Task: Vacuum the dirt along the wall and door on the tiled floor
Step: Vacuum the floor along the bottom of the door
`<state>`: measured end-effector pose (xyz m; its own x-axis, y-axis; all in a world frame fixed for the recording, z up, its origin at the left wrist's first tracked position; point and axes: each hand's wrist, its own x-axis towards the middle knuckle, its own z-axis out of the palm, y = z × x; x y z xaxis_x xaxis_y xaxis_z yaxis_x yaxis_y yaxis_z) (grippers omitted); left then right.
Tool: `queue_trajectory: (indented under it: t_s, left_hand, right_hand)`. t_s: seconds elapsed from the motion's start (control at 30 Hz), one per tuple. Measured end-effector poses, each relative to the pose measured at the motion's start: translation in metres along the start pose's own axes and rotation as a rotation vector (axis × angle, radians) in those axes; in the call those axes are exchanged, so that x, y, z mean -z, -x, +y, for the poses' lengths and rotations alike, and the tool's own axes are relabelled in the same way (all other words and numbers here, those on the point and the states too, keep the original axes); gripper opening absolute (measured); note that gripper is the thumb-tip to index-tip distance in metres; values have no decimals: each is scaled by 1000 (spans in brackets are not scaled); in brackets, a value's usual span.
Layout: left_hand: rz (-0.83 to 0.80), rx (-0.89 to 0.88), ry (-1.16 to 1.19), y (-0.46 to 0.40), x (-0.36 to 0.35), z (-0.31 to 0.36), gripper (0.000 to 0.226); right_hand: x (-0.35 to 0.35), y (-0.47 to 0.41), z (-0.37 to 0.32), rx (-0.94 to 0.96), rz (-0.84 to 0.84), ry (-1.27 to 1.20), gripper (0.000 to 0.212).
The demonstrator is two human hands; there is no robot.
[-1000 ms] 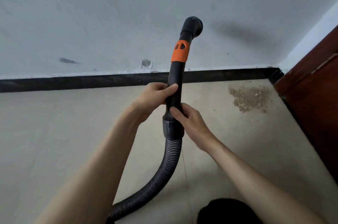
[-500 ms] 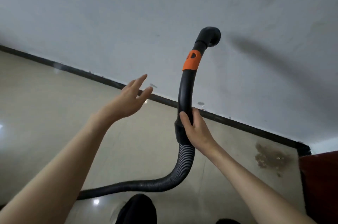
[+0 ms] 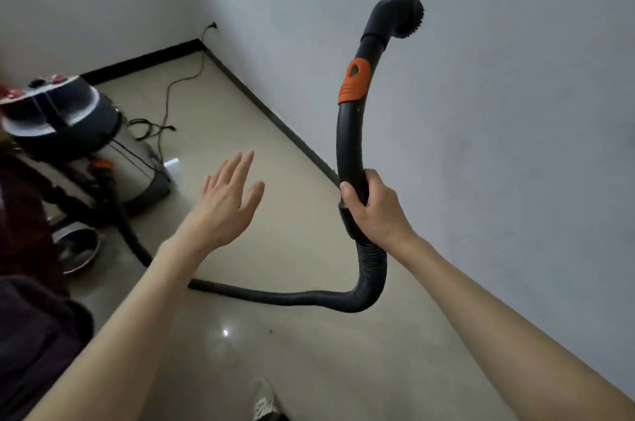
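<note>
The vacuum wand (image 3: 350, 131), a curved black tube with an orange collar (image 3: 355, 80), is held up in the air in front of the wall (image 3: 498, 111), its round brush nozzle (image 3: 409, 16) at the top, facing right. The right hand (image 3: 376, 209) is clenched around the wand's lower end, just above where the ribbed hose (image 3: 295, 298) joins. The left hand (image 3: 228, 204) hovers apart from the wand, fingers spread and holding nothing. The hose loops down below the right hand and runs left across the tiled floor (image 3: 275, 352) to the canister vacuum (image 3: 79, 142), which stands near the corner. A thin power cord (image 3: 171, 87) trails from the canister toward a wall socket (image 3: 213, 25) in the corner. A metal bowl (image 3: 77, 248) lies on the floor just beside the canister. A black skirting strip (image 3: 261, 104) edges the pale wall. A shoe (image 3: 263, 400) shows at the bottom edge.
</note>
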<state>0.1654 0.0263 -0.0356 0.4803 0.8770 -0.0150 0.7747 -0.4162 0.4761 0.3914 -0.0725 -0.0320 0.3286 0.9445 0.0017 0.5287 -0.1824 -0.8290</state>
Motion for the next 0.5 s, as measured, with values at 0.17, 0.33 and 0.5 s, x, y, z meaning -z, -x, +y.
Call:
queue_trajectory:
  t_s: [0.17,0.33,0.5]
  left_hand:
    - [86,135,-29,-10,92,-79,61]
    - [136,260,-64,-24,161,-139,60]
    - [183,331,-101,-62,206,-182,60]
  right_hand:
    - [-53,-76,-101,107,-109,119,16]
    - [-95,-147,-178,191,-175,231,22]
    - [-115,-222,-229,354,-228,392,25]
